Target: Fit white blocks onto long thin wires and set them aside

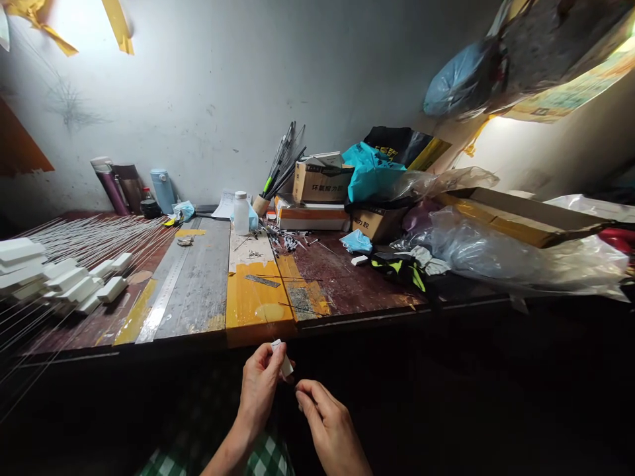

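My left hand (259, 382) is closed in a pinch around a small white block (286, 365), just in front of the table edge. A faint thin line runs from the top of this block toward the table. Close to the block's lower end, my right hand (325, 416) has its thumb and forefinger pinched together. Whatever lies between those fingertips is too small to make out. On the table's left side, similar white blocks (74, 285) lie in a pile, with many thin pale rods (106, 233) stretching out from them.
A steel ruler (163, 291) lies on a grey board (201, 284). Behind stand a white bottle (241, 215), flasks (163, 190) and a holder of dark rods (280, 165). Cardboard boxes (322, 182), plastic bags (486, 244) and a blue mask (357, 242) crowd the right.
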Available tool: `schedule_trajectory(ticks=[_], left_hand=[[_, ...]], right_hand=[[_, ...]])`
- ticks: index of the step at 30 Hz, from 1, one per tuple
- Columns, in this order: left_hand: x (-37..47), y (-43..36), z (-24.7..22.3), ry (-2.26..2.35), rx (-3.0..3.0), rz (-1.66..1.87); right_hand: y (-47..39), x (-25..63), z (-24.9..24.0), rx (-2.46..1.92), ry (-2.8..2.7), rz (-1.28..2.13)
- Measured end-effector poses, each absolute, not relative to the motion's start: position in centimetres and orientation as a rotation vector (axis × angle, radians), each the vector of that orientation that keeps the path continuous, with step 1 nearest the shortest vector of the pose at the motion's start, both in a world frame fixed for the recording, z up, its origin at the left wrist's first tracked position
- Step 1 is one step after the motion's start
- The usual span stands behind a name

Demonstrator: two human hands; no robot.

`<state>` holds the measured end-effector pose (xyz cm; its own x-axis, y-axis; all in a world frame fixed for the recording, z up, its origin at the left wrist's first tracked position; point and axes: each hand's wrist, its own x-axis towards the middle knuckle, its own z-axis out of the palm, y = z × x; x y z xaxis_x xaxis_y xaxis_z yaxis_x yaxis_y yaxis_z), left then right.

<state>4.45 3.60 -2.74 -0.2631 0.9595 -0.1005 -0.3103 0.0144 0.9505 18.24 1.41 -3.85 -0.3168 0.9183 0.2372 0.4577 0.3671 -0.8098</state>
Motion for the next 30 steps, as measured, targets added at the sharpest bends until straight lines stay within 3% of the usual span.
schedule_trajectory(ticks=[6, 17, 30], left_hand=[[4.0, 3.7, -2.3, 1.210, 0.763, 1.496], [4.0, 4.0, -2.5, 1.208, 0.752, 1.458], [3.9, 3.8, -1.1, 1.174, 0.703, 1.409]], right_hand=[[1.4, 18.3, -2.7, -1.341, -1.955, 0.978], [2.3, 19.0, 0.4, -1.203, -1.900, 1.389], [3.0, 19.1, 1.4, -1.275, -1.926, 1.489]])
